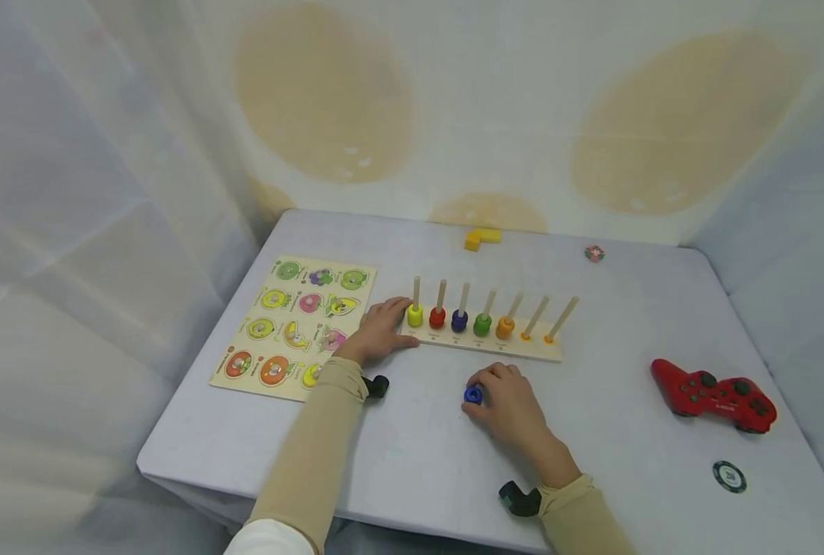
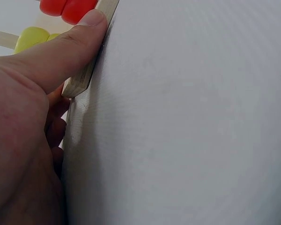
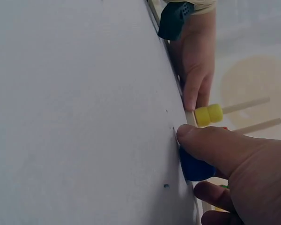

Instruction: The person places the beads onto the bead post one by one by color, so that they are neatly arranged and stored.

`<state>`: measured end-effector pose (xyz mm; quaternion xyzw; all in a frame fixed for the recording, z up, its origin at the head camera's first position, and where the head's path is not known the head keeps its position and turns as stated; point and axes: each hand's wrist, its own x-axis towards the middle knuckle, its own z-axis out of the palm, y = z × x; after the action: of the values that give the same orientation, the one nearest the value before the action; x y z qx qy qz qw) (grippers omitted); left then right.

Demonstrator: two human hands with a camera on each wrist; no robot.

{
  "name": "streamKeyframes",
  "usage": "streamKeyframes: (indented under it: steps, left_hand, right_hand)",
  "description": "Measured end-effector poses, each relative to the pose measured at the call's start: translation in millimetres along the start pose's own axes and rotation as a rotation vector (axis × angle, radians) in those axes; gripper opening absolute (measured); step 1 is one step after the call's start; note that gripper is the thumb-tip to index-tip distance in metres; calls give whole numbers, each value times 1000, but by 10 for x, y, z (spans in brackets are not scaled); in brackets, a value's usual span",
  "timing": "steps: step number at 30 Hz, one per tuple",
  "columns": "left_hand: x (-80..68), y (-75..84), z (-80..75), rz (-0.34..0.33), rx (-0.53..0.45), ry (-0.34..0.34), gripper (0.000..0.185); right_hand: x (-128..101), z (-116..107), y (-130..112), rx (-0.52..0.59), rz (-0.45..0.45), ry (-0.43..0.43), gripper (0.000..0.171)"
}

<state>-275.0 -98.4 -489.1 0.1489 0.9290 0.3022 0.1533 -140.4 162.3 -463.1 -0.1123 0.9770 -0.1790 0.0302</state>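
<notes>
1. two hands work on the bench [image 1: 627, 324], either side of a wooden peg board [image 1: 484, 347] with seven upright pegs.
2. left hand [image 1: 377, 331]: it rests at the board's left end, beside the yellow bead [image 1: 415, 314]. the left wrist view shows the thumb [image 2: 68, 47] lying straight along the board's edge [image 2: 86, 70]; this grip is spread and pressing, not pinching. judged purpose: bracing the board so it does not slide.
3. right hand [image 1: 512, 405]: it sits on the bench in front of the board, fingers curled over a blue bead [image 1: 473, 395]. the right wrist view shows the thumb [image 3: 215, 145] on top of the bead [image 3: 194, 168] with fingers below, a pinching grip on the bead.
4. bead location: the blue bead is low at the bench surface, near the board but apart from it, not on any peg.
5. peg state, left to right: yellow, red [image 1: 437, 317], purple [image 1: 459, 320], green [image 1: 482, 324] and orange [image 1: 505, 327] beads; the last two pegs carry only a small orange piece at the base.
6. other items: a fruit puzzle [image 1: 294, 327] left of the board, a red controller [image 1: 713, 395] and a dark chip [image 1: 729, 475] at right, and a yellow block [image 1: 482, 237] at the far edge.
</notes>
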Motion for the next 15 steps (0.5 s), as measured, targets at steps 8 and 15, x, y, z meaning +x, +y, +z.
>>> streamKeyframes:
  steps: [8,15]
  left_hand:
    - [-32,30,-16,-2,-21,0,88]
    - [0,1,0,7,-21,8,88]
  right_hand:
    - [-47,1,81,-19,45,29,36]
    - [-94,-52,204,-13,69,132,37]
